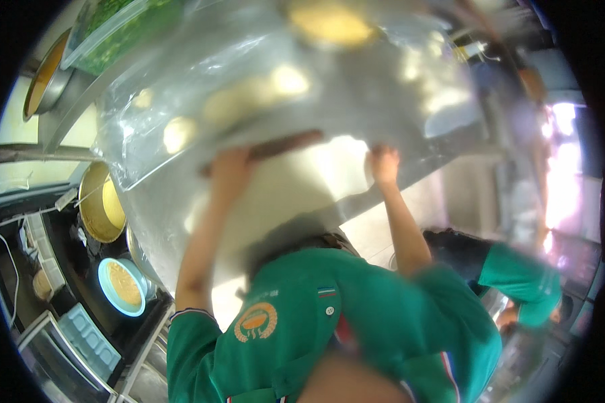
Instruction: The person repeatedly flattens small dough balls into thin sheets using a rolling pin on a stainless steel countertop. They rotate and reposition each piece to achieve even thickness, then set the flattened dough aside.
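A dark wooden rolling pin (287,144) lies aslant over a wide, pale sheet of dough (282,186) on a metal worktop (151,211). My left hand (233,163) is closed around the pin near its left end. At the right edge of the dough sheet is my right hand (384,163), its fingers curled. Blur hides whether it grips the sheet's edge. Clear plastic film (126,131) lies beyond the pin, with pale round lumps, likely dough (179,135), under or on it. A yellow round thing (333,22), blurred, is at the far side.
Chopped greens fill a clear container (106,40) at the far left, near a metal bowl (53,80). Left of the worktop are a deep round pan (93,201), a light-blue bowl (141,287) and a blue tray (88,342). A co-worker in green (522,277) is at the right.
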Tool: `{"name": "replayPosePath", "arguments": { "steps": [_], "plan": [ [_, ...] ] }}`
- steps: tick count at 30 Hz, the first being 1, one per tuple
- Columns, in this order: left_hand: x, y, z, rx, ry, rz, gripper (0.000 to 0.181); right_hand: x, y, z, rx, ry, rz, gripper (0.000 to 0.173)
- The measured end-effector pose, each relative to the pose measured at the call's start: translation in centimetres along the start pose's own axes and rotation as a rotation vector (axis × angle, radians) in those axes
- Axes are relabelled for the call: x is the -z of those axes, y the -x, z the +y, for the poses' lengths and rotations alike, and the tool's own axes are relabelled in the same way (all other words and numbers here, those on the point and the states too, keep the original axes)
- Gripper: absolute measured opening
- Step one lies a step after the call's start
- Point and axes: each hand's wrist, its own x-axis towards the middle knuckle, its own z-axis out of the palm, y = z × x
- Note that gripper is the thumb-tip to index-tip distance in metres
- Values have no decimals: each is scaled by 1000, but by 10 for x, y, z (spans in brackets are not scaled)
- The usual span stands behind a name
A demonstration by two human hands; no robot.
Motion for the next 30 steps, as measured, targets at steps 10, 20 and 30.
{"name": "replayPosePath", "arguments": {
  "steps": [10,20,30],
  "plan": [
    [-77,17,148,-208,55,18,107,27,1,13,-9,-495,-443,21],
    [-52,-15,254,114,644,506,62,185,-53,26,-84,-2163,-1147,30],
    [-116,-171,433,-416,115,102,81,123,-230,324,-251,-1419,-168,29]
  ]
}}
